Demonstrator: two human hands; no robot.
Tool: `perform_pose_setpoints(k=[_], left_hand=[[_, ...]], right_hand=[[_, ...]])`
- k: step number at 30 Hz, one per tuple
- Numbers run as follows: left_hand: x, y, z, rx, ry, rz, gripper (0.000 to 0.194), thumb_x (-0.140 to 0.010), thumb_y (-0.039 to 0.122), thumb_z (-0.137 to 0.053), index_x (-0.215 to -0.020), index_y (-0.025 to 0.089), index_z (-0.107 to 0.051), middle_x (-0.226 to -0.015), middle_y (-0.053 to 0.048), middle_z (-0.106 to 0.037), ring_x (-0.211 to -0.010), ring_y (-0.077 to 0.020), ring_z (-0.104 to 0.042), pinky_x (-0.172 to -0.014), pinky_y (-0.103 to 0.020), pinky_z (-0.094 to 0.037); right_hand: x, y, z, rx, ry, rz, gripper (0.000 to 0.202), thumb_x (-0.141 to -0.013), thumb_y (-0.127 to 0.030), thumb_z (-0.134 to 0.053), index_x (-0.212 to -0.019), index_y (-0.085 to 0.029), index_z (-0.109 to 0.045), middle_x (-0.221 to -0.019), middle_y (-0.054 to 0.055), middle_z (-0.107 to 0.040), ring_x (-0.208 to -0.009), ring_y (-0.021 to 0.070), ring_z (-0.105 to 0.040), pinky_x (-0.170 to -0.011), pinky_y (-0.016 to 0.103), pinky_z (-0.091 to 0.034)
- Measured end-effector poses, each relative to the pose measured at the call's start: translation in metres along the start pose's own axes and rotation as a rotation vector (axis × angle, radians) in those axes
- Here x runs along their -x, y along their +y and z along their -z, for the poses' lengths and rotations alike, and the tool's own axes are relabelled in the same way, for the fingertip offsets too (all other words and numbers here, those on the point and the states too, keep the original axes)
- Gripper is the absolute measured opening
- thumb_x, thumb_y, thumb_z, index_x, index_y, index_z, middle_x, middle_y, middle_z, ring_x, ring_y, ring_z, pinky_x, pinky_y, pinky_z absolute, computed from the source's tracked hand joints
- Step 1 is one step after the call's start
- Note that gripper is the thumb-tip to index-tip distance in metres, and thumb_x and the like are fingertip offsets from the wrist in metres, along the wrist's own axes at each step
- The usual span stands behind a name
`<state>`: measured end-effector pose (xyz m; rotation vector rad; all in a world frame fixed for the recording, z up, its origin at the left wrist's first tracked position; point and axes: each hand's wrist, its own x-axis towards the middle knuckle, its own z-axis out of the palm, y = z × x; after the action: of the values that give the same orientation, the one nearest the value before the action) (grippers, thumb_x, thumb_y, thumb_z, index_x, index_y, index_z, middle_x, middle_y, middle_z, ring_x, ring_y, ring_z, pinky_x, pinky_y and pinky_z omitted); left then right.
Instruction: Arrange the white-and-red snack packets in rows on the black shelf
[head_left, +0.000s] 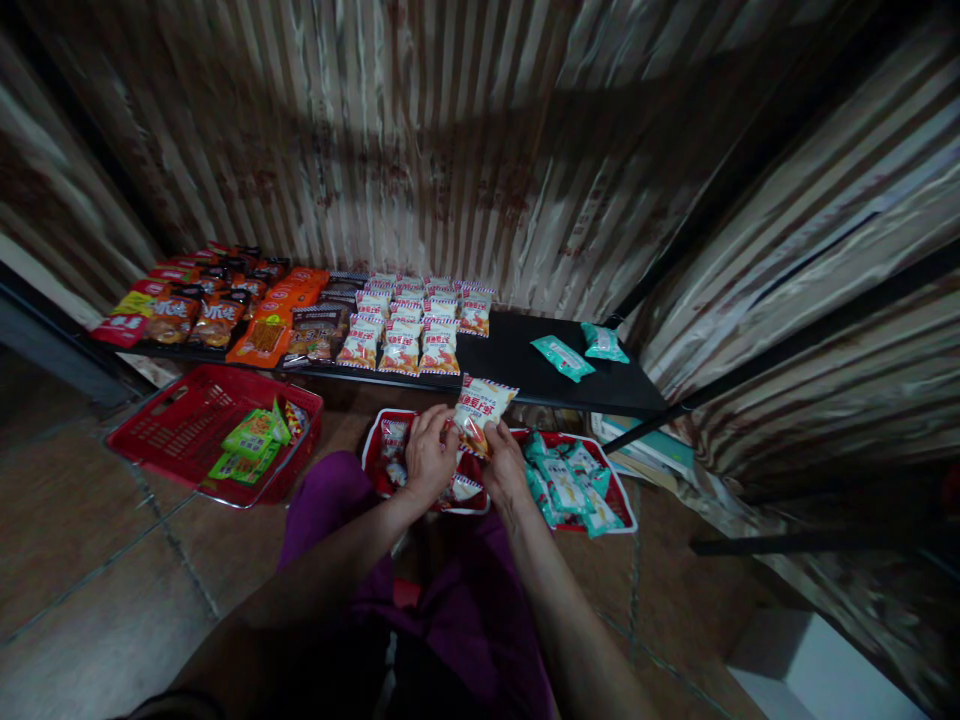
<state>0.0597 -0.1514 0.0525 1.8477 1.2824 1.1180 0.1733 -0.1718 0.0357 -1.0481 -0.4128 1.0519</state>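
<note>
A white snack bag with red lettering (482,408) is held upright between my two hands, above a red basket (367,450) that has similar white bags in it. My left hand (433,450) grips the bag's left edge, and my right hand (504,458) has its lower right corner. Just behind, on the black shelf (517,350), rows of matching white bags (401,345) stand close together. Two teal packets (562,357) lie apart on the shelf's right part.
Brown and orange snack packs (262,335) fill the shelf's left side. A red basket (172,425) with green packets (251,435) is at left on the floor; another with teal packets (566,485) is at right. Black shelf posts (750,345) slant at right.
</note>
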Motion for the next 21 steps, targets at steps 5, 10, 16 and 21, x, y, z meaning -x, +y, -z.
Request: perform_pose_setpoints(k=[5,10,16,21], left_hand=[[-0.011,-0.015,-0.006,0.523,-0.182,0.471,0.042,-0.079,0.038,-0.058,-0.114,0.016,-0.057,-0.116,-0.011,-0.062,-0.103,-0.0205,-0.059,-0.088,-0.035,-0.047],[-0.023,-0.012,-0.009,0.930,-0.295,0.463,0.041,-0.074,0.039,-0.064,-0.106,0.014,-0.062,-0.103,-0.010,-0.068,-0.089,-0.0193,-0.065,-0.084,-0.033,-0.049],[-0.030,0.001,-0.022,0.988,-0.183,0.397,0.039,-0.072,0.028,-0.065,-0.108,0.013,-0.061,-0.100,-0.009,-0.070,-0.087,-0.0189,-0.065,-0.084,-0.035,-0.050],[-0.037,0.000,-0.037,0.963,-0.094,0.368,0.040,-0.076,0.022,-0.060,-0.115,0.014,-0.056,-0.103,-0.010,-0.069,-0.089,-0.0182,-0.065,-0.083,-0.033,-0.051]], right_hand=[[-0.002,-0.006,0.007,0.078,-0.033,-0.063,0.034,-0.069,-0.041,-0.067,-0.097,-0.023,-0.061,-0.091,0.003,-0.071,-0.083,0.0219,-0.067,-0.078,0.039,-0.053],[-0.001,-0.014,0.010,0.090,-0.120,-0.149,0.036,-0.067,-0.037,-0.070,-0.098,-0.021,-0.062,-0.092,0.004,-0.072,-0.083,0.0236,-0.068,-0.079,0.040,-0.054],[-0.005,-0.020,0.011,0.102,-0.075,-0.031,0.045,-0.068,-0.039,-0.069,-0.108,-0.021,-0.060,-0.099,0.005,-0.071,-0.089,0.0234,-0.067,-0.084,0.042,-0.052],[-0.006,-0.023,0.013,0.164,-0.085,0.050,0.058,-0.066,-0.037,-0.072,-0.120,-0.024,-0.054,-0.109,0.005,-0.068,-0.094,0.0223,-0.065,-0.086,0.040,-0.051]])
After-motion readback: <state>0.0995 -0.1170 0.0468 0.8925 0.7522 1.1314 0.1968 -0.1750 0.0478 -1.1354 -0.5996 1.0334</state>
